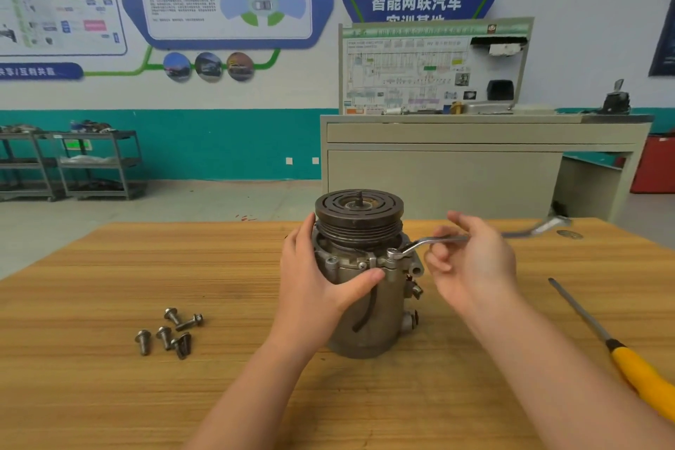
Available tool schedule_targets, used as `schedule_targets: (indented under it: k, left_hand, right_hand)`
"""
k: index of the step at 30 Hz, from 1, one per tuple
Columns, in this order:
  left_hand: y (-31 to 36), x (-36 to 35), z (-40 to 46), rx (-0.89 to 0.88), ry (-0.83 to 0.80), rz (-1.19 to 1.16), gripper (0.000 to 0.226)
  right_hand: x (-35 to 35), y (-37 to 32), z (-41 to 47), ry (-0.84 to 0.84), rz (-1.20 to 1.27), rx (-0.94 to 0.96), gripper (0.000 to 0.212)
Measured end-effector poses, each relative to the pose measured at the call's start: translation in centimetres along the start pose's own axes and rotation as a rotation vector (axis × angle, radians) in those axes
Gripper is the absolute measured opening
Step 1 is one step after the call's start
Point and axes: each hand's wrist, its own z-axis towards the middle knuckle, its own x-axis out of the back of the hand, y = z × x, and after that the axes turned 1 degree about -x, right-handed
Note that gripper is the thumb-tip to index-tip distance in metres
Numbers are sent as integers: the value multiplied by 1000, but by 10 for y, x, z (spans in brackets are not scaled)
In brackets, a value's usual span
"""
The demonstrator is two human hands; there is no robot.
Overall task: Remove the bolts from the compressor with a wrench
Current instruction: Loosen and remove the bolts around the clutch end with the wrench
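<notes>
A grey metal compressor stands upright on the wooden table, its dark grooved pulley on top. My left hand wraps the left side of its body, thumb across the front. A silver ring wrench has its ring end seated on a bolt at the housing's right front flange. My right hand grips the wrench shaft, whose far end sticks out to the right. Another bolt head shows on the left flange. Several removed bolts lie loose to the left.
A screwdriver with a yellow handle lies at the table's right edge. A small washer rests at the far right corner. Behind the table stand a beige training bench and metal shelf carts.
</notes>
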Motion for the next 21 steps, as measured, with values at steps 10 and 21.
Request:
schedule_targets:
  k: [10,21]
  left_hand:
    - [1,3,3,-18,-30,-38,91]
    - [5,4,4,-41,-20,-73,72]
  right_hand:
    - [-5,-16,-29,-411,-678,761,38]
    - [-18,27,-43,-253,-1151,1541,51]
